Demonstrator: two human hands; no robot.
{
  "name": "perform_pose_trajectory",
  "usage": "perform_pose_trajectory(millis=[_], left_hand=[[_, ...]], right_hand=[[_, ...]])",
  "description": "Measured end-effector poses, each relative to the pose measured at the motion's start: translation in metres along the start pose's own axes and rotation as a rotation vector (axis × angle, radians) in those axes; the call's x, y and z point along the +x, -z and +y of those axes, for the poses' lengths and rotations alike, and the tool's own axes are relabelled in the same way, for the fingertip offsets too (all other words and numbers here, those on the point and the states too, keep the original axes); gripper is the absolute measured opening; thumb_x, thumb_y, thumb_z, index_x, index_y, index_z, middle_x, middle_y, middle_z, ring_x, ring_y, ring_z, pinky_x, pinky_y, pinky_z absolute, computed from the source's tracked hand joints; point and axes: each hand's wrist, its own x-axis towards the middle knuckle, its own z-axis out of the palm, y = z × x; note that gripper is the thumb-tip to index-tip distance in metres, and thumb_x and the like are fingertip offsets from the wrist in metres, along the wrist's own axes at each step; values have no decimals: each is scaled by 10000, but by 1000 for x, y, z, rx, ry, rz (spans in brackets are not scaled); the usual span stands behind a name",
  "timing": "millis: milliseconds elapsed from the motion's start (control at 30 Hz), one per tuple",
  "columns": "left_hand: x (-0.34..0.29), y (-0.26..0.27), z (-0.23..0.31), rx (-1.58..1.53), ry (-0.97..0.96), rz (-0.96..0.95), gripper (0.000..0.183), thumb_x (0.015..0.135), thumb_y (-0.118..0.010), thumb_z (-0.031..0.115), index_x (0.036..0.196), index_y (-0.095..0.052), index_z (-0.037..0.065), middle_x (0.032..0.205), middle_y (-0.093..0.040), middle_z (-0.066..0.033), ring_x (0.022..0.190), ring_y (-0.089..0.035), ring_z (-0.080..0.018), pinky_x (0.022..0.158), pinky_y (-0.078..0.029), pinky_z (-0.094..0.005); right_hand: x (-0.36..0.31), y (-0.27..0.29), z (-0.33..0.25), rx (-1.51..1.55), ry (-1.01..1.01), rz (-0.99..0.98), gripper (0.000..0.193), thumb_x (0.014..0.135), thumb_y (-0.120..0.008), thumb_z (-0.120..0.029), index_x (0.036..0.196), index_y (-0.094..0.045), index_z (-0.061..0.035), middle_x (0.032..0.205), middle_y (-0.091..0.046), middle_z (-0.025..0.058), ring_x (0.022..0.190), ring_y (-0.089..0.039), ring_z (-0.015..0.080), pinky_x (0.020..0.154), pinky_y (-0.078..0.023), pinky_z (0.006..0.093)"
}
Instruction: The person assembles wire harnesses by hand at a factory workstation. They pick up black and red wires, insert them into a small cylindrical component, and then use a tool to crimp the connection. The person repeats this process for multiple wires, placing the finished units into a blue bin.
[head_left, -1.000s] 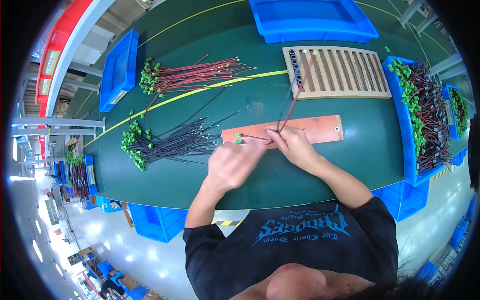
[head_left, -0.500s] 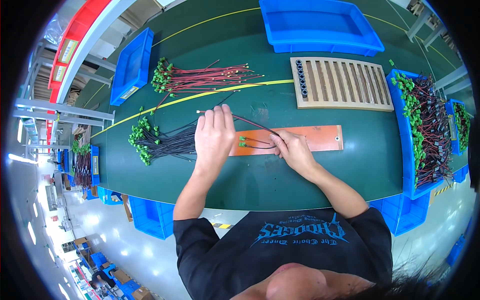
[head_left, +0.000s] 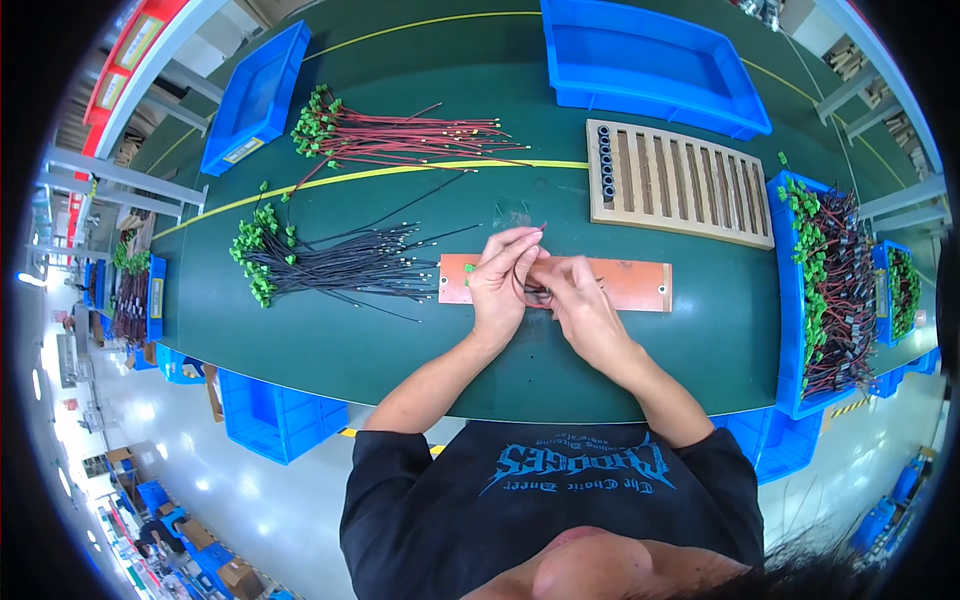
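Observation:
Both hands meet above a long orange board (head_left: 640, 283) lying on the green table. My left hand (head_left: 502, 285) is closed on a thin red wire (head_left: 518, 283), which bends in a loop below its fingers; a dark tip pokes out above them. Close beside it, my right hand (head_left: 590, 308) pinches the same wire assembly, its fingertips partly hidden. A green connector (head_left: 469, 268) shows on the board just left of my left hand. To the left lies a bundle of black wires (head_left: 350, 265) with green connectors at their far-left ends.
Behind lies a bundle of red wires (head_left: 410, 140) with green connectors. A slotted wooden rack (head_left: 680, 185) holds black rings in one slot. Blue bins (head_left: 650, 90) stand at the back; another (head_left: 800, 390), full of wired connectors, stands at right. A yellow line (head_left: 380, 178) crosses the table.
My left hand has moved right, up against my right hand. The wire that stretched between them is now bent into a loop. The whole view has shifted slightly.

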Motion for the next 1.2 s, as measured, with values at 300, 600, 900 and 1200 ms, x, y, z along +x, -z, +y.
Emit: perform_pose_trajectory(millis=[300,600,900,1200], left_hand=[[-2,3,-7,10,155,50,138,1067,-614,28,1152,-690,-50,1099,-670,-104,927,-713,-160,881,-590,-302],[-8,1,-7,-141,203,10,112,1054,-610,-21,1165,-610,-39,1136,-590,-83,902,-700,-146,832,-620,-296],[-7,-1,-4,-93,247,8,135,1056,-592,-42,1188,-586,-15,1124,-596,-71,896,-679,-132,827,-600,-289],[-8,-1,-9,-81,259,-9,87,1046,-606,-36,1132,-605,-26,1086,-625,-83,884,-717,-139,783,-615,-292]], right_hand=[[15,39,14,-281,-29,40,176,965,-740,-132,1109,-732,-31,970,-700,122,918,-661,293,854,-481,414],[12,37,45,302,-355,57,195,1042,-698,-123,1175,-670,17,1060,-695,38,985,-636,109,880,-523,278],[12,38,45,272,-381,45,197,1048,-693,-139,1171,-670,14,1047,-683,33,1010,-632,116,922,-514,284],[12,39,45,283,-381,44,196,1049,-694,-145,1166,-670,10,1056,-689,41,1000,-635,119,917,-520,292]])
